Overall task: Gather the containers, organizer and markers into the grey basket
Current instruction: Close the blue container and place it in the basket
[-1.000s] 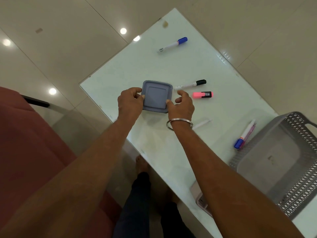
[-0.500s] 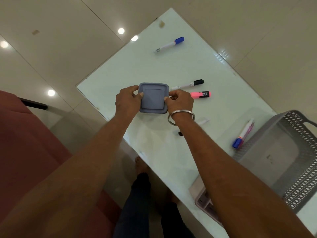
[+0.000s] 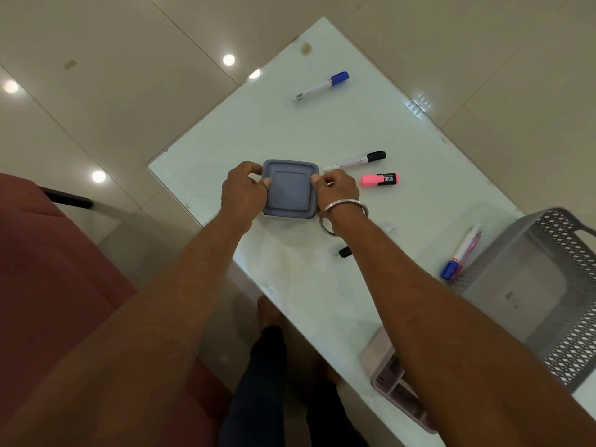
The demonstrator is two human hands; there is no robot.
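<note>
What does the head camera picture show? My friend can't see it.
The left hand and right hand hold a square grey container by opposite edges over a white table. A black-capped marker and a pink highlighter lie nearby, and a grey basket stands to the right.

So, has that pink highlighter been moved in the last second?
No. The pink highlighter lies beside the black-capped marker with the same gap and angle as before; only the camera view shifted slightly.

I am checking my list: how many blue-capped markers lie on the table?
2: the far marker at the table end, the near marker beside the grey basket. The right arm may hide more.
</note>
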